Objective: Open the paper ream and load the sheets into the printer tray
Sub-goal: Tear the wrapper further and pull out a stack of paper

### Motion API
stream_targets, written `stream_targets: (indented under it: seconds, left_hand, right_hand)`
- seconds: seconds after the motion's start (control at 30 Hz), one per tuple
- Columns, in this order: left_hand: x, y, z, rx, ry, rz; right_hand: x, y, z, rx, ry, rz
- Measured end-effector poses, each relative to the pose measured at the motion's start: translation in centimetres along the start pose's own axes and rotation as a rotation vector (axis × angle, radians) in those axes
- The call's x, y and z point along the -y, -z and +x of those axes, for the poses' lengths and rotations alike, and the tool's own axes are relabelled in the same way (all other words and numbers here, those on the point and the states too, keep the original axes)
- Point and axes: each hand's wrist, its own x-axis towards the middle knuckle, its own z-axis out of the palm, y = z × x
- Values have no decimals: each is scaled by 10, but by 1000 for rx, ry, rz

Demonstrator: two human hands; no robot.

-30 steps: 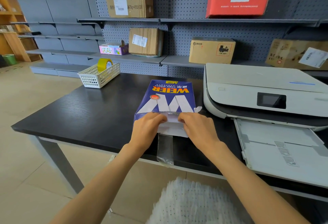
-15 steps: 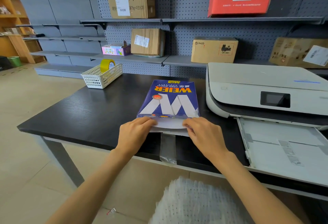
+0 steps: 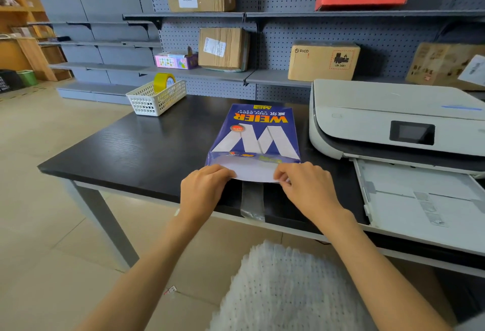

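The ream lies on the counter, long axis running away from the person, open end nearest, where the left hand and right hand pinch the protruding sheets; the tray lies rightward, nearer the right hand.

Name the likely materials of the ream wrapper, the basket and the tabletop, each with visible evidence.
Ream wrapper: glossy coated paper or film; it shows sheen. Basket: white moulded plastic, probably; regular lattice. Tabletop: black wood-grain, likely laminate; fine streaks show.
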Motion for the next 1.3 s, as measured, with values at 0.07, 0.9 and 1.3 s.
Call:
stream_targets:
  seconds: [0.07,0.9,1.3]
  left_hand:
    - [-4,5,-6,-16,49,-35]
    - [4,30,0,221,820,-810]
    - [2,32,25,435,916,-881]
  right_hand:
    - [0,2,-7,-21,-11,33]
    - [-10,-8,-38,-143,-337,837]
    - [-35,-1,-23,125,-521,1064]
